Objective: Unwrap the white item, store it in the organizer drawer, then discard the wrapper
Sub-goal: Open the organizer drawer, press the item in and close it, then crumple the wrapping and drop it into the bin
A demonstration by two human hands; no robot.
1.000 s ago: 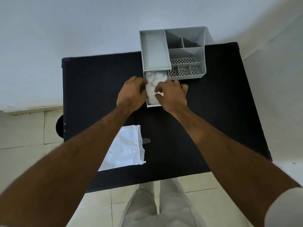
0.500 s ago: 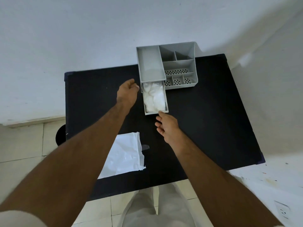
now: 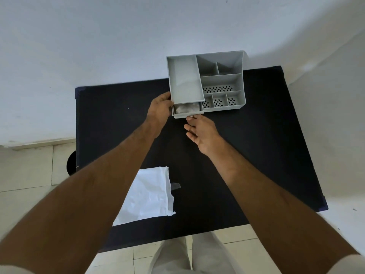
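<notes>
A grey organizer stands at the far edge of the black table. Its drawer sticks out only a little at the front left, and a strip of the white item shows inside it. My left hand rests against the organizer's left side beside the drawer. My right hand is palm-up in front of the drawer, fingertips touching the drawer's front at its small handle. The white wrapper lies flat on the near left of the table, partly under my left forearm.
A white wall runs behind the table and along the right. A round black object sits on the tiled floor by the table's left edge. A small grey scrap lies just right of the wrapper.
Both hands left the white item in the pulled-out drawer. The drawer has slid most of the way in, with my right fingers at its front and my left hand against the organizer.
</notes>
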